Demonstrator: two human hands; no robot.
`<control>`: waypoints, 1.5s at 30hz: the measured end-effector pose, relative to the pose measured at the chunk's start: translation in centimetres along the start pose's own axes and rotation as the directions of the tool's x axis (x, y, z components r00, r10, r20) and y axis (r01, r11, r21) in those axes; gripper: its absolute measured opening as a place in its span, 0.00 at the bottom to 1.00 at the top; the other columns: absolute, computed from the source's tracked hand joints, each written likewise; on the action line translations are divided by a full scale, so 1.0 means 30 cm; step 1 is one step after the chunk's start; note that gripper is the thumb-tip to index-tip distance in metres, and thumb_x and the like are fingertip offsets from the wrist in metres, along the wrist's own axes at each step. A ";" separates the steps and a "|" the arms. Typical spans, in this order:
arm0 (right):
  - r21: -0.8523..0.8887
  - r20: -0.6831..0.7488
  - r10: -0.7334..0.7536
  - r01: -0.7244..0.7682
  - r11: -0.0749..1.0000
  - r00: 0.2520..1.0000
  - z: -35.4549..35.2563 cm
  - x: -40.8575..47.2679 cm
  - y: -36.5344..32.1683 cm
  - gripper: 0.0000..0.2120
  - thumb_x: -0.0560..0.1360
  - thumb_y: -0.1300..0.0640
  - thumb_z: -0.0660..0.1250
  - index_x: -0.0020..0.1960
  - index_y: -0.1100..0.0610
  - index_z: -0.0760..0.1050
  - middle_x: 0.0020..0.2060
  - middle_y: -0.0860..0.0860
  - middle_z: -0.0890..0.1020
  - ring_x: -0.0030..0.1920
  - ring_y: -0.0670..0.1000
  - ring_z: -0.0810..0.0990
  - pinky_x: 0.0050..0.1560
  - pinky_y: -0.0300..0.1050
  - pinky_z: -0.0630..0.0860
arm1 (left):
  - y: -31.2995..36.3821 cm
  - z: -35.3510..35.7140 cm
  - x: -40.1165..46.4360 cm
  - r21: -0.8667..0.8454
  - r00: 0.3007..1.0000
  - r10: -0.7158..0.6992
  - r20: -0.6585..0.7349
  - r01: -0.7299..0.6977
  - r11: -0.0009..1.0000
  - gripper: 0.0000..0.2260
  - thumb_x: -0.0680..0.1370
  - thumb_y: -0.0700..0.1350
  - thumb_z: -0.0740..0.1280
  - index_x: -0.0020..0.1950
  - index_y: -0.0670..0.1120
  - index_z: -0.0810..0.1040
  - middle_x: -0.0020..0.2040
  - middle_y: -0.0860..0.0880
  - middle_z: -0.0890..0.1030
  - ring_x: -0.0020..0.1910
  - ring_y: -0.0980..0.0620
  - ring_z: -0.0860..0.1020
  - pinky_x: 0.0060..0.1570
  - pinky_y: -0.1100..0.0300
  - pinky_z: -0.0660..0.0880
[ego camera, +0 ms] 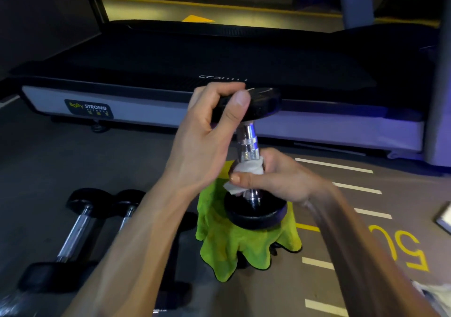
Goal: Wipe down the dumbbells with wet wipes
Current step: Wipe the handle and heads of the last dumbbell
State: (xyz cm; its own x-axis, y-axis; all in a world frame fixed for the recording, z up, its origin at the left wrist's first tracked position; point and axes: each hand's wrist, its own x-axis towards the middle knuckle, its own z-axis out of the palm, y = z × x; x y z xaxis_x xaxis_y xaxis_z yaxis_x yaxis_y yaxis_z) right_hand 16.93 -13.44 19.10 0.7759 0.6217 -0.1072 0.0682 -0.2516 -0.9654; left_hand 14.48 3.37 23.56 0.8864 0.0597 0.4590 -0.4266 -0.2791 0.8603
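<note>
- While your left hand (pixel 207 131) grips the upright dumbbell (pixel 251 155) by its top head, fingers curled round it.
- Your right hand (pixel 275 177) pinches a wet wipe (pixel 246 170) round the handle.

Dimly lit, with yellow glow from the floor (pixel 219 6) up top and purple tint at right. Glare on the chrome handle (pixel 247 143). Motion-blurred along the right forearm (pixel 366 243); soft and bowed towards edges, lower corners smeared.

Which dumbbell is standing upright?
The dumbbell on the green cloth, held by both hands; the two dumbbells at left lie flat on the floor.
</note>
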 end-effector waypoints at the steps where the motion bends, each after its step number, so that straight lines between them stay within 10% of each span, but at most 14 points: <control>1: 0.016 0.087 0.006 -0.007 1.000 0.996 -0.030 -0.001 -0.004 0.08 0.76 0.61 0.74 0.47 0.66 0.79 0.38 0.53 0.83 0.40 0.46 0.80 0.45 0.37 0.76 | -0.002 -0.006 0.000 -0.011 1.000 0.001 0.013 -0.001 1.000 0.10 0.83 0.58 0.63 0.62 0.59 0.78 0.56 0.59 0.76 0.56 0.67 0.77 0.57 0.73 0.70; 6: -0.043 0.077 0.003 0.001 0.999 0.997 -0.015 -0.060 0.054 0.10 0.77 0.64 0.73 0.57 0.62 0.78 0.50 0.57 0.85 0.50 0.50 0.83 0.57 0.45 0.79 | 0.004 -0.008 -0.017 -0.020 0.999 0.007 0.042 -0.006 1.000 0.13 0.81 0.61 0.63 0.63 0.61 0.79 0.61 0.61 0.77 0.63 0.63 0.77 0.59 0.68 0.72; 9: -0.104 -0.259 0.032 -0.061 0.993 0.965 0.088 -0.115 0.085 0.09 0.76 0.55 0.74 0.55 0.51 0.79 0.46 0.47 0.86 0.47 0.46 0.85 0.53 0.47 0.80 | 0.012 0.007 -0.024 -0.019 1.000 -0.008 0.008 0.008 1.000 0.10 0.83 0.58 0.66 0.62 0.60 0.80 0.61 0.61 0.78 0.62 0.63 0.77 0.61 0.65 0.72; 12: -0.505 -0.601 -0.212 -0.160 0.848 0.770 0.188 -0.151 0.083 0.07 0.74 0.47 0.72 0.49 0.47 0.78 0.37 0.39 0.82 0.40 0.47 0.78 0.42 0.45 0.72 | 0.017 0.012 -0.032 -0.016 0.999 -0.029 -0.021 0.029 0.999 0.10 0.83 0.58 0.66 0.62 0.59 0.80 0.61 0.62 0.78 0.62 0.63 0.77 0.63 0.63 0.72; 21: -0.459 -0.569 -0.094 -0.221 0.861 0.817 0.163 -0.233 0.066 0.12 0.75 0.44 0.68 0.46 0.24 0.78 0.55 0.32 0.83 0.76 0.50 0.69 0.74 0.62 0.65 | 0.025 0.020 -0.052 -0.006 0.999 -0.018 -0.046 0.018 1.000 0.13 0.83 0.57 0.67 0.65 0.56 0.80 0.62 0.61 0.77 0.62 0.62 0.78 0.62 0.61 0.75; 25: -0.284 -0.459 -0.022 -0.123 0.951 0.888 0.111 -0.213 0.066 0.09 0.73 0.46 0.77 0.50 0.33 0.83 0.43 0.37 0.87 0.66 0.44 0.77 0.69 0.45 0.68 | 0.036 0.030 -0.065 0.000 1.000 0.011 -0.004 -0.011 1.000 0.13 0.83 0.57 0.67 0.65 0.55 0.80 0.63 0.60 0.76 0.64 0.63 0.77 0.61 0.64 0.73; 33: -0.067 -0.077 0.148 -0.153 0.986 0.986 0.055 -0.084 0.060 0.04 0.71 0.49 0.75 0.46 0.46 0.87 0.47 0.41 0.87 0.50 0.38 0.83 0.59 0.41 0.73 | 0.029 0.015 -0.071 -0.013 0.999 0.031 0.022 -0.031 0.999 0.11 0.83 0.55 0.67 0.65 0.55 0.80 0.64 0.57 0.76 0.66 0.61 0.76 0.65 0.58 0.74; 38: -0.266 -0.318 0.052 -0.141 0.954 0.947 0.129 -0.133 0.116 0.12 0.75 0.35 0.67 0.54 0.38 0.82 0.52 0.41 0.85 0.60 0.46 0.81 0.68 0.57 0.72 | 0.037 0.010 -0.086 0.001 0.999 0.040 0.032 -0.040 0.999 0.12 0.83 0.55 0.67 0.66 0.54 0.80 0.66 0.57 0.76 0.67 0.62 0.76 0.64 0.64 0.72; 45: -0.320 -0.640 -0.103 -0.141 0.937 0.762 0.238 -0.152 0.103 0.05 0.76 0.48 0.73 0.46 0.40 0.78 0.45 0.40 0.83 0.54 0.50 0.80 0.49 0.36 0.72 | 0.053 0.020 -0.104 0.052 0.999 0.030 -0.014 -0.029 0.998 0.13 0.83 0.57 0.67 0.66 0.55 0.80 0.65 0.59 0.76 0.64 0.64 0.76 0.59 0.71 0.70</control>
State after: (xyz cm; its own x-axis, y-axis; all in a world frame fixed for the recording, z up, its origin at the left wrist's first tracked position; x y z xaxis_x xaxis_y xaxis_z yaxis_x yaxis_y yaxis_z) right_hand 9.12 -11.77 14.89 0.9851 0.0253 0.1700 0.1548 -0.5605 -0.8135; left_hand 11.12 2.17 23.36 0.8705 0.0650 0.4879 -0.4427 -0.3298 0.8338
